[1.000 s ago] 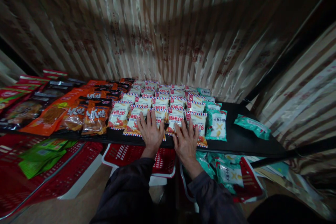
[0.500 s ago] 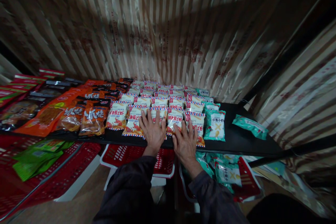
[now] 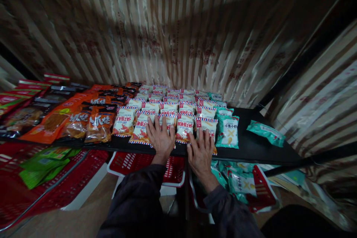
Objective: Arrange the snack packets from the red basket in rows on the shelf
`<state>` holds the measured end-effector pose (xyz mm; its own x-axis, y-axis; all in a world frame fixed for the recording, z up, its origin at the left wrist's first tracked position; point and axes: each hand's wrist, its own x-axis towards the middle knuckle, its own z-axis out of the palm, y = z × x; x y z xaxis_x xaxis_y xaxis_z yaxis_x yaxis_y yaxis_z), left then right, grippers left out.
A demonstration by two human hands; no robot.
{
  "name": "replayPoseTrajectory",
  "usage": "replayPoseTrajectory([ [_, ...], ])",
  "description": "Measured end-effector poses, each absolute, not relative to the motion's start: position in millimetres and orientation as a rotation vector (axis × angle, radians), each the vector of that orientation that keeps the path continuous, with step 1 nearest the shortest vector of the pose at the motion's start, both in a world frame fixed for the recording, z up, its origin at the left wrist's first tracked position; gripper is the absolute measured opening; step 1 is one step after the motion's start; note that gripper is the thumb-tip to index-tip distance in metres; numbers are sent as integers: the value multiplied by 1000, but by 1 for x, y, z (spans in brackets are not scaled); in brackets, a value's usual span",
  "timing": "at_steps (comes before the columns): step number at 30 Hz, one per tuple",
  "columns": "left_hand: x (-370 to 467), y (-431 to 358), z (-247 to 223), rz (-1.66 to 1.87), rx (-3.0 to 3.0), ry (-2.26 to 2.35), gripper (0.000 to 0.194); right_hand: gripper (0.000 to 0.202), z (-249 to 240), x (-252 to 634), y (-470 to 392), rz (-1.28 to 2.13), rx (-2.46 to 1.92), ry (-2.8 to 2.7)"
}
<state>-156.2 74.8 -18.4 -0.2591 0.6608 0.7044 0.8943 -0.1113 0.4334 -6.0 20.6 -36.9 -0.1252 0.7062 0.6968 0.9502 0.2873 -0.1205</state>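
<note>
Rows of white snack bags (image 3: 185, 128) with red lettering and striped edges lie on a black shelf (image 3: 256, 148). My left hand (image 3: 161, 137) rests with fingers spread over a front-row bag (image 3: 168, 121), which it partly covers. To its right, my right hand (image 3: 202, 154) has its fingers apart on the lower part of the rightmost front white bag (image 3: 206, 125). Neither hand is closed round a bag. Just right of that bag lies a teal snack bag (image 3: 228, 132), the front one of a column.
Orange snack bags (image 3: 99, 123) fill the shelf's left. A single teal bag (image 3: 266, 134) lies near its right end. Below are a red basket (image 3: 119, 161), another with teal bags (image 3: 242, 184), and one at left with green bags (image 3: 44, 167). Striped sheeting (image 3: 178, 26) hangs behind.
My right hand has shifted slightly right, from between two front white bags onto the rightmost one. My left hand stays on nearly the same bag.
</note>
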Motion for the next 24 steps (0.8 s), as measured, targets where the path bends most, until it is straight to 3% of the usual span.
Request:
replayPoseTrajectory([
  [24,-210,71,-29,-1332,-1399,-2062,40,51,-44,4,22,-415,-1474,-1880],
])
